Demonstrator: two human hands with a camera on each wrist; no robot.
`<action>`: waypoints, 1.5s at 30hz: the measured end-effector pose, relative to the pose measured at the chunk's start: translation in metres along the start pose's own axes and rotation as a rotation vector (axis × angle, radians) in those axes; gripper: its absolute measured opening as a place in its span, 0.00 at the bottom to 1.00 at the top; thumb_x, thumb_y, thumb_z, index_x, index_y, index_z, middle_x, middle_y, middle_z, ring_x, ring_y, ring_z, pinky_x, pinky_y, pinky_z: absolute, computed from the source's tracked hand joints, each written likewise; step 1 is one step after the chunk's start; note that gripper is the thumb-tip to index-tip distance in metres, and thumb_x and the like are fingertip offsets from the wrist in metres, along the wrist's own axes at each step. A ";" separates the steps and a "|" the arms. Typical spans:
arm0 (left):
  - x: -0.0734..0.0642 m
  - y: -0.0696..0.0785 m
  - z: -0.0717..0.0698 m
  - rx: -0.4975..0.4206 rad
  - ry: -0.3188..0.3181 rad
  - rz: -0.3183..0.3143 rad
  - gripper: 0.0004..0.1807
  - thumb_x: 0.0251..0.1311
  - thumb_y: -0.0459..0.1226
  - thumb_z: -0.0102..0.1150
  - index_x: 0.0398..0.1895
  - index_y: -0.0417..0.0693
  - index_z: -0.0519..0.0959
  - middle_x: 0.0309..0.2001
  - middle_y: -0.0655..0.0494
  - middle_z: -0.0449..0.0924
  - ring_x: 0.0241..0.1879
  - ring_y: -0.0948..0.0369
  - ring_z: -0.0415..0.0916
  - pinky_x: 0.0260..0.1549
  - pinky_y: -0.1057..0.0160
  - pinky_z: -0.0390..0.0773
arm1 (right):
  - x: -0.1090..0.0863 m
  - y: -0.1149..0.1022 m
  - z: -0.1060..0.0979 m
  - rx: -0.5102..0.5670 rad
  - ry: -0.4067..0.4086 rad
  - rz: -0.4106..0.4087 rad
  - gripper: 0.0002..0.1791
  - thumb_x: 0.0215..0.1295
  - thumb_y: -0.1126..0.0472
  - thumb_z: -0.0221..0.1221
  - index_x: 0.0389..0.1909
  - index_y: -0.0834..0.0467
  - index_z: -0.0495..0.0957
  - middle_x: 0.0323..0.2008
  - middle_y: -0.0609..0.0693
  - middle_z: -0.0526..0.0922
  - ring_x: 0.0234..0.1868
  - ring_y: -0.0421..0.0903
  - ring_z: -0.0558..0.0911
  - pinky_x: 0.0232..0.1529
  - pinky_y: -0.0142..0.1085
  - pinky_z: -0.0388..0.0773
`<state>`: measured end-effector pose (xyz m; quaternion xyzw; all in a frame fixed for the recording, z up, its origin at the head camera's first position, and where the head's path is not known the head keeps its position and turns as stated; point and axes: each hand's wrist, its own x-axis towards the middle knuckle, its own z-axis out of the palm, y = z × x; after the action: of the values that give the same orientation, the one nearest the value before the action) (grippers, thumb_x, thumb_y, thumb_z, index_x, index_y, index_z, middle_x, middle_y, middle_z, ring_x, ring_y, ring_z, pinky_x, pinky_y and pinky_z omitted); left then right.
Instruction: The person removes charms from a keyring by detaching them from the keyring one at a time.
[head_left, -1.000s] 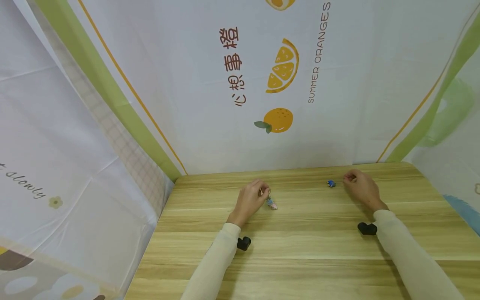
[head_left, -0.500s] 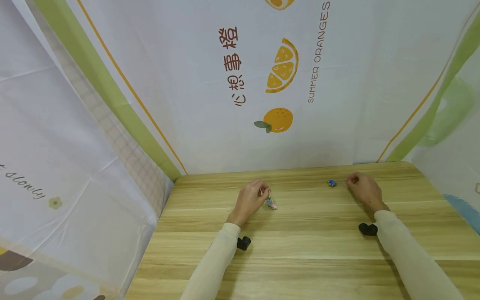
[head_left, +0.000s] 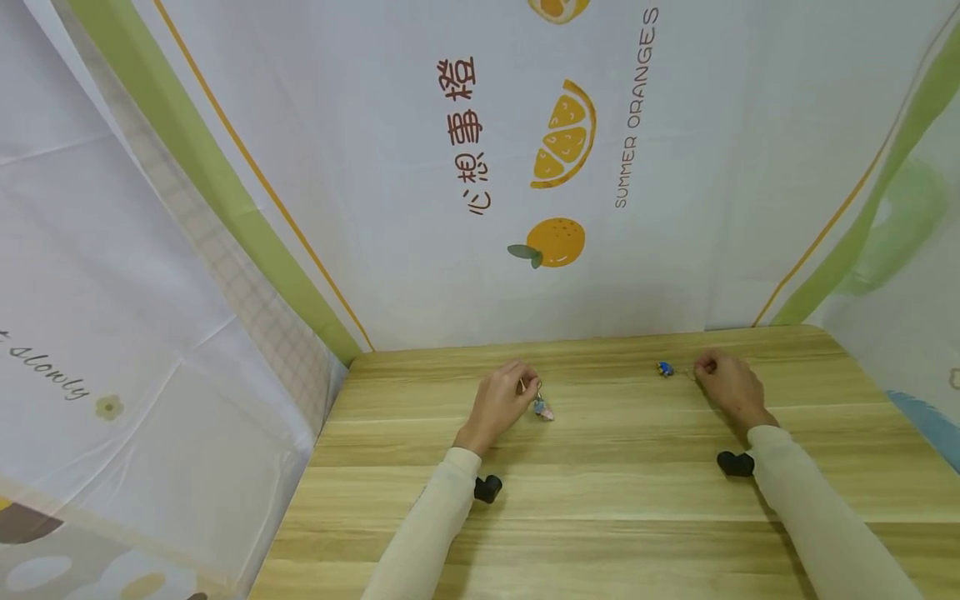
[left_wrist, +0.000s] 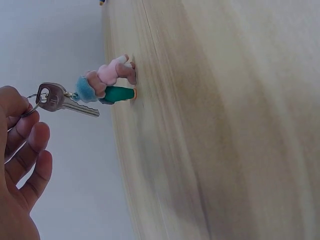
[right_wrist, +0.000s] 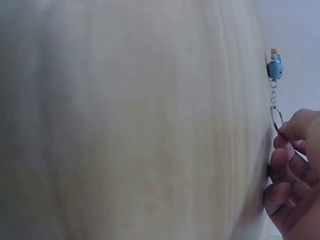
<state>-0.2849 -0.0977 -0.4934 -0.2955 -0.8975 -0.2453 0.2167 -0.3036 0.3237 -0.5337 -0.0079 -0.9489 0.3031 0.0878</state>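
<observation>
My left hand (head_left: 504, 398) pinches a metal key ring (left_wrist: 34, 106) between thumb and index finger. From that ring hang a silver key (left_wrist: 67, 101) and a small figurine charm (left_wrist: 107, 79) in pink, blue and green, its far end at the wooden tabletop. Farther right, the thumb and forefinger of my right hand (head_left: 731, 383) hold another ring (right_wrist: 276, 119). A short chain (right_wrist: 273, 94) joins it to a small blue figure charm (right_wrist: 275, 69) that lies on the wood to the hand's left. No key shows on this second ring.
The wooden table (head_left: 585, 500) meets a white printed cloth (head_left: 405, 250) along its back edge. More cloth hangs at the left and right sides. A black wrist camera (head_left: 488, 488) sits on each forearm.
My right hand has shifted slightly right, away from the blue charm, and the ring and chain between them now show. My left hand has stayed in place with its key ring.
</observation>
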 end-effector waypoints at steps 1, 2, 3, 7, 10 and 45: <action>0.000 0.000 0.000 -0.002 0.002 0.000 0.04 0.74 0.35 0.64 0.40 0.47 0.87 0.35 0.58 0.87 0.28 0.66 0.78 0.26 0.75 0.74 | 0.000 0.000 0.000 0.000 -0.001 -0.002 0.14 0.79 0.57 0.55 0.50 0.64 0.83 0.44 0.62 0.87 0.39 0.55 0.84 0.30 0.38 0.72; 0.000 0.000 0.000 -0.006 0.003 -0.002 0.04 0.74 0.35 0.65 0.40 0.47 0.87 0.35 0.58 0.87 0.28 0.66 0.78 0.26 0.75 0.75 | 0.000 0.000 0.000 -0.001 -0.002 -0.002 0.14 0.79 0.57 0.55 0.50 0.64 0.82 0.44 0.62 0.87 0.39 0.56 0.84 0.30 0.38 0.72; 0.000 0.000 0.000 -0.006 0.003 -0.003 0.04 0.74 0.36 0.65 0.40 0.47 0.87 0.35 0.58 0.87 0.28 0.66 0.78 0.26 0.75 0.75 | 0.000 0.000 0.000 -0.001 -0.003 0.000 0.14 0.80 0.57 0.55 0.51 0.64 0.83 0.44 0.62 0.87 0.39 0.56 0.84 0.30 0.38 0.73; 0.000 0.001 -0.001 -0.011 0.004 -0.006 0.04 0.74 0.36 0.65 0.40 0.48 0.87 0.35 0.58 0.86 0.28 0.66 0.78 0.27 0.75 0.75 | 0.001 0.000 0.000 -0.002 -0.013 0.011 0.15 0.80 0.56 0.55 0.51 0.63 0.82 0.45 0.62 0.86 0.41 0.57 0.84 0.31 0.40 0.73; 0.000 0.001 -0.001 -0.012 -0.003 -0.010 0.04 0.74 0.36 0.64 0.40 0.48 0.87 0.35 0.59 0.86 0.28 0.66 0.78 0.27 0.75 0.74 | 0.001 0.000 0.001 -0.004 -0.020 0.015 0.15 0.81 0.56 0.55 0.52 0.63 0.82 0.45 0.62 0.86 0.41 0.57 0.84 0.31 0.40 0.73; 0.007 0.007 -0.003 -0.042 -0.035 0.004 0.11 0.83 0.38 0.50 0.50 0.43 0.81 0.43 0.54 0.83 0.31 0.64 0.76 0.31 0.69 0.78 | 0.008 -0.104 0.034 0.127 -0.085 -0.349 0.10 0.79 0.60 0.61 0.48 0.62 0.86 0.40 0.54 0.88 0.30 0.41 0.78 0.31 0.35 0.75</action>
<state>-0.2848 -0.0913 -0.4846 -0.3060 -0.8952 -0.2584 0.1954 -0.3132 0.2200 -0.4999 0.1752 -0.9177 0.3425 0.0991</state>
